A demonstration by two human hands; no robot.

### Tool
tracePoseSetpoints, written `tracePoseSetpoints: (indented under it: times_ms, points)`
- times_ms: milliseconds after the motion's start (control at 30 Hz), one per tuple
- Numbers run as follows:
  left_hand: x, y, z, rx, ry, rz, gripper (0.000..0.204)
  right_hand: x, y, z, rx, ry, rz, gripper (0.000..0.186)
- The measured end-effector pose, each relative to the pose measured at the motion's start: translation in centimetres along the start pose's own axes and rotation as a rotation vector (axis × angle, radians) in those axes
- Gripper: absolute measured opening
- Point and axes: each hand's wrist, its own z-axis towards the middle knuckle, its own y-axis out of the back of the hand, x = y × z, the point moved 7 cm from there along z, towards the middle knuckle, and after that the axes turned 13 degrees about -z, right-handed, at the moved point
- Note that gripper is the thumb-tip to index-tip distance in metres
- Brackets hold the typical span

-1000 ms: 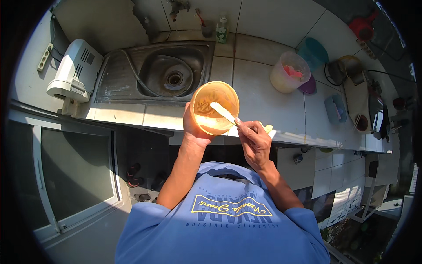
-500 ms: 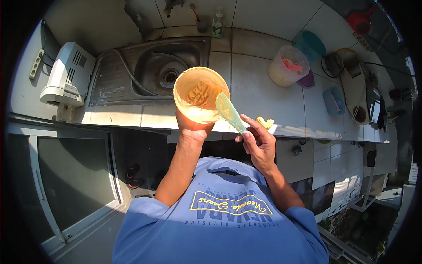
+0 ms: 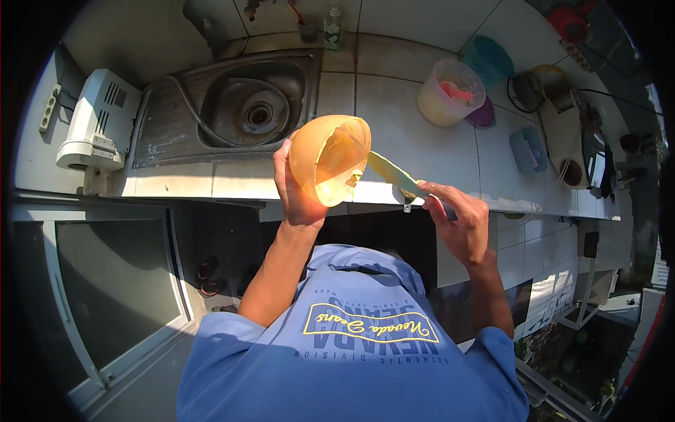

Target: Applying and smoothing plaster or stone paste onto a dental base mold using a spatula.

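Note:
My left hand (image 3: 299, 204) grips an orange-yellow tub (image 3: 316, 155) from the left and below, its mouth tipped toward the right and smeared with pale residue inside. My right hand (image 3: 458, 224) is closed on a pale green spatula (image 3: 390, 171) with yellowish residue; the spatula's blade points up-left and lies just right of the tub's rim, and whether they touch I cannot tell. Both hands are over the front edge of the white tiled counter (image 3: 429, 155). A small object at that edge behind the spatula is mostly hidden.
A steel sink (image 3: 256, 112) with a hose is behind-left, a white appliance (image 3: 95, 123) left of it. Rightward stand a translucent tub (image 3: 439, 105), teal bucket (image 3: 492, 56), purple lid (image 3: 485, 112), light blue container (image 3: 524, 144) and cluttered items (image 3: 590, 162). A bottle (image 3: 334, 32) stands behind.
The tub has tipped from mouth-up to mouth facing right. My right hand and spatula have moved rightward, the blade leaving the tub's interior. The view has shifted slightly.

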Motion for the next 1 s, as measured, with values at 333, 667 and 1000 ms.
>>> tracePoseSetpoints:
  times_ms: [333,667,1000]
  points:
    - [0.6,0.8,-1.4,-0.127,-0.138,0.152,0.033,-0.1,-6.9,-2.2,0.645,-0.522,0.897,0.024]
    - [2.8,0.4,-2.0,-0.146,0.16,-0.339,0.05,3.9,6.3,2.0,-0.218,0.135,0.142,0.03]
    - [2.8,0.2,-2.7,-0.162,0.184,-0.231,0.042,3.4,2.6,3.2,-0.017,0.283,-0.185,0.033]
